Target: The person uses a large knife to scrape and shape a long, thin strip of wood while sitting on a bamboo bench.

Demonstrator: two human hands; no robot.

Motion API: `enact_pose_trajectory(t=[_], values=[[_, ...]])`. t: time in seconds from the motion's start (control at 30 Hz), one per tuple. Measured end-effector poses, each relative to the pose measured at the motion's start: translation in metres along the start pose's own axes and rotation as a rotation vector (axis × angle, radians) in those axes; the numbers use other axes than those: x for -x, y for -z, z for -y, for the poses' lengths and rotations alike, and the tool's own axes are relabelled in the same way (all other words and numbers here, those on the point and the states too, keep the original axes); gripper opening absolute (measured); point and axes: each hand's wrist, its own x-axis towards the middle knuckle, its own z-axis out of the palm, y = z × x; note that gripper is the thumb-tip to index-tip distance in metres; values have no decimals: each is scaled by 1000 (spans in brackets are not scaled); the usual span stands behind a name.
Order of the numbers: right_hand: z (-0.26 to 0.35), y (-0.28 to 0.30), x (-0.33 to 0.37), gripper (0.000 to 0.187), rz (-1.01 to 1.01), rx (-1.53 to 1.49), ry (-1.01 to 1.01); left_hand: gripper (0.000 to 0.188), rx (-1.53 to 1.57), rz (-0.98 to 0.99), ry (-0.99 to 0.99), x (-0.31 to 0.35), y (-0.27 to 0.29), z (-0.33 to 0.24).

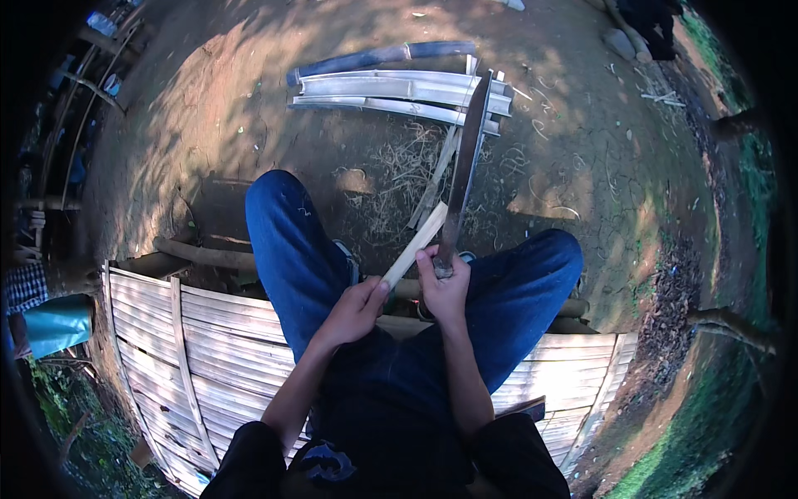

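My left hand (357, 309) is closed round the lower end of a pale bamboo strip (416, 245), which slants up and to the right between my knees. My right hand (443, 287) grips the handle of a machete (470, 150). Its long dark blade points away from me, over the ground and across the right end of some split bamboo. The strip's upper end lies close beside the blade near the handle; whether they touch I cannot tell. The right thumb is near the strip. Thin curled shavings (391, 179) litter the ground beyond my feet.
Split bamboo halves (391, 86) and a dark bamboo pole (382, 58) lie on the dirt ahead. I sit on a bamboo slat platform (224, 333). Another person's hand (37, 219) shows at the far left, by a green sheet (58, 326). Dry leaves (657, 333) cover ground to the right.
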Motion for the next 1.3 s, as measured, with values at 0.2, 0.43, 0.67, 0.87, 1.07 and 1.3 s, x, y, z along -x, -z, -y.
enact_pose_trajectory(t=[0.2, 0.43, 0.67, 0.87, 1.07, 1.3], values=[[19, 13, -15, 14, -186, 149, 189, 36, 13, -9, -2, 6, 13, 6], [34, 38, -22, 18, -182, 171, 137, 36, -1, -18, -20, 8, 31, 4], [9, 31, 8, 29, 58, 302, 122, 37, 98, 8, -7, 6, 29, -6], [13, 18, 30, 39, 324, 339, 217, 44, 164, 16, 76, 4, 21, 0], [27, 6, 29, 46, 393, 536, 303, 45, 149, -11, 60, 5, 21, 4], [26, 1, 28, 58, 378, 728, 555, 33, 81, -162, -3, 7, 10, -5]])
